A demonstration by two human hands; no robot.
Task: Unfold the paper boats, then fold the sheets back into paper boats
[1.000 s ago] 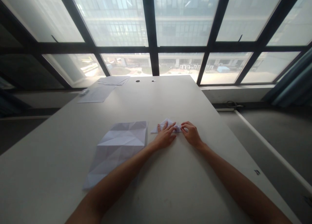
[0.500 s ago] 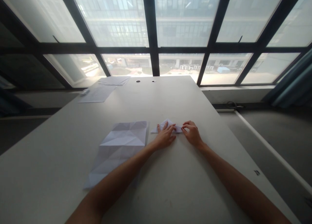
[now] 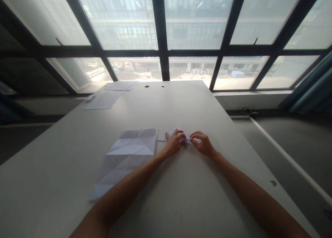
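A small piece of folded white paper (image 3: 162, 139) lies on the table, its left corner and top point showing around my fingers. My left hand (image 3: 174, 143) lies over its middle, thumb and fingers closed on the near edge. At the paper's right end, my right hand (image 3: 203, 144) pinches the tip between thumb and forefinger. Much of the folded shape is hidden under the left hand. Left of it, a larger creased white sheet (image 3: 135, 144) is spread out, partly covered by my left forearm.
The white table (image 3: 181, 106) reaches to the window wall. At its far left lie several sheets of paper (image 3: 101, 100) with a small pale object (image 3: 90, 98) on them. Two round holes are near the far edge. A dark mark (image 3: 273, 183) sits near the right edge.
The folded paper has shifted slightly left. My left thumb has come up to its near edge, closing against the fingers. My right hand has moved a little left with the tip.
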